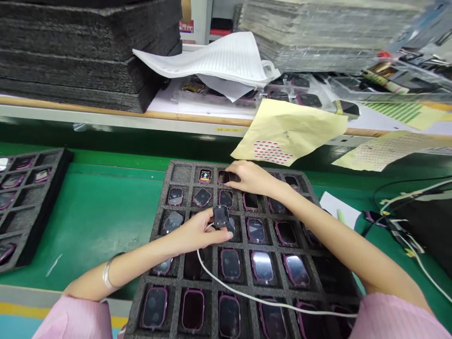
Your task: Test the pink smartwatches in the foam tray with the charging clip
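A black foam tray (160, 226) holds several purple-rimmed smartwatch bodies without straps, screens up, in separate compartments. My left hand (197, 230) is closed around a small square black charger (221, 216), held above the tray's middle; a white cable (243, 295) runs from it toward the lower right. At the back row, the fingers of my right hand (250, 176) are closed on a smartwatch (223, 177) in its compartment, partly covering it. Just left of that, another smartwatch (205, 176) has its screen lit. The back left compartment (181, 173) holds nothing.
A second foam tray (26, 202) with watches lies at the left. Behind, a shelf edge (183, 121) carries stacked black foam (70, 56), white papers (219, 59) and plastic trays (328, 35). A yellow sheet (289, 129) hangs over it. Cables (406, 235) lie at the right.
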{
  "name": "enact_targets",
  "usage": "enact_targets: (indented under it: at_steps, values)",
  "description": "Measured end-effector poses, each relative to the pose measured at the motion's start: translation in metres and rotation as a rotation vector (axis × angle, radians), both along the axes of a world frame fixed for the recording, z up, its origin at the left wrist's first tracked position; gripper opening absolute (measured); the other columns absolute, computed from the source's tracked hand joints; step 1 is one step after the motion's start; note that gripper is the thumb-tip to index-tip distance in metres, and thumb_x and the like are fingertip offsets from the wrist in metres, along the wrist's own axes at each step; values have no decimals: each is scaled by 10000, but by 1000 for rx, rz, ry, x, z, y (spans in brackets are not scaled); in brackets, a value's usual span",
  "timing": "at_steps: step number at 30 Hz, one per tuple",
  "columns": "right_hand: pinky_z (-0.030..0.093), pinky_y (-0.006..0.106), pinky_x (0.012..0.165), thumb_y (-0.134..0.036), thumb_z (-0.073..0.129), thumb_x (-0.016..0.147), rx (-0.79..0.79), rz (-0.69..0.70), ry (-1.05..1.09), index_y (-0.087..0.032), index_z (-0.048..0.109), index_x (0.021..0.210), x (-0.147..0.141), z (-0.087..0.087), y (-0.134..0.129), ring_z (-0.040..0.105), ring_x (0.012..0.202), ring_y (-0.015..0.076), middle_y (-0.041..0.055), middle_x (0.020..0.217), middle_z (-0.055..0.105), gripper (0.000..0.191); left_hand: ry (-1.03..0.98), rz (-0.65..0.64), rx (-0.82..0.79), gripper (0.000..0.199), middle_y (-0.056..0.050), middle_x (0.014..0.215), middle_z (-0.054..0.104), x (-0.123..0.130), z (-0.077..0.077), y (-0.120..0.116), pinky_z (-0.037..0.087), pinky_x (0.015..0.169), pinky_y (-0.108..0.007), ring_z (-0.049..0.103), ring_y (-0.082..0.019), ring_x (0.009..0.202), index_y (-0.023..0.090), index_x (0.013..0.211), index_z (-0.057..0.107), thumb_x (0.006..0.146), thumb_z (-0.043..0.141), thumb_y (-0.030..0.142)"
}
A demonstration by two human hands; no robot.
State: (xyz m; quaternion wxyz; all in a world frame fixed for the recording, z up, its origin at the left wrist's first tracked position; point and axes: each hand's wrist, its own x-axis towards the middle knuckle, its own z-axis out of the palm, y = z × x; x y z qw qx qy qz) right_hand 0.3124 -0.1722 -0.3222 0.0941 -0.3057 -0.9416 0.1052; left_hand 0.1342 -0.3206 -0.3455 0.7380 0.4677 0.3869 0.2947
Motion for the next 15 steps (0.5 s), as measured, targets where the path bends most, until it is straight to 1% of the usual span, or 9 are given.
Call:
enact_targets:
  at_steps: [2, 3, 6, 8, 11, 12, 13, 15]
  values:
    - [502, 426, 762, -192, 760, 784, -4, -18, -44, -81, 693, 967, 2, -4, -1, 625, 881, 327, 159, 947, 641, 225, 17, -6, -46, 300, 29, 809, 538, 6, 8, 4, 259, 451, -192, 327, -26, 487, 146, 957, 526, 776, 697, 313]
    - [501, 425, 758, -210, 766, 784, -1, -34, -54, -82, 690, 968, 1, -7, -1, 619, 892, 329, 163, 960, 631, 237, 30, -8, -64, 318, 39, 777, 527, 8, 10, 5, 226, 419, -191, 305, -21, 457, 147, 961, 525, 771, 700, 332]
    - [492, 430, 790, -267, 772, 791, 9, -100, -36, -86, 672, 993, -2, -17, -5, 595, 953, 326, 162, 996, 608, 289, 79, -20, -81, 354, 49, 718, 510, 11, 7, 6, 186, 370, -189, 295, -18, 406, 147, 975, 533, 771, 699, 384]
    - [486, 419, 839, -305, 759, 807, 13, -140, 14, -87, 652, 1023, 0, -19, -11, 585, 993, 305, 154, 1031, 600, 325, 91, -33, -72, 357, 18, 793, 561, 8, 1, 5, 194, 364, -184, 304, -8, 399, 147, 992, 542, 781, 691, 394]
    - [476, 358, 903, -396, 699, 853, 21, -178, 117, -103, 612, 1066, 10, -13, -32, 577, 1034, 246, 127, 1087, 596, 372, 75, -32, -66, 389, -47, 979, 603, 3, -4, 2, 194, 363, -175, 311, 12, 407, 151, 1009, 542, 764, 715, 398]
    - [477, 332, 906, -423, 676, 866, 11, -160, 169, -114, 600, 1075, 13, -10, -42, 581, 1029, 224, 110, 1088, 604, 380, 68, -22, -66, 415, -56, 1000, 603, 2, -4, 1, 191, 362, -174, 310, 14, 409, 151, 1016, 537, 753, 727, 409]
    - [483, 313, 900, -443, 660, 872, -4, -125, 227, -125, 591, 1077, 16, -8, -54, 589, 1014, 207, 95, 1077, 617, 385, 59, -13, -63, 446, -53, 974, 605, 2, -5, 0, 188, 361, -173, 303, 13, 407, 150, 1027, 532, 743, 734, 428]
    - [496, 317, 889, -449, 660, 867, -31, -10, 332, -127, 585, 1079, 21, -7, -78, 604, 988, 207, 91, 1056, 643, 392, 46, -5, -40, 514, -8, 799, 588, 2, -5, -3, 183, 362, -174, 273, -1, 400, 143, 1055, 520, 736, 729, 487]
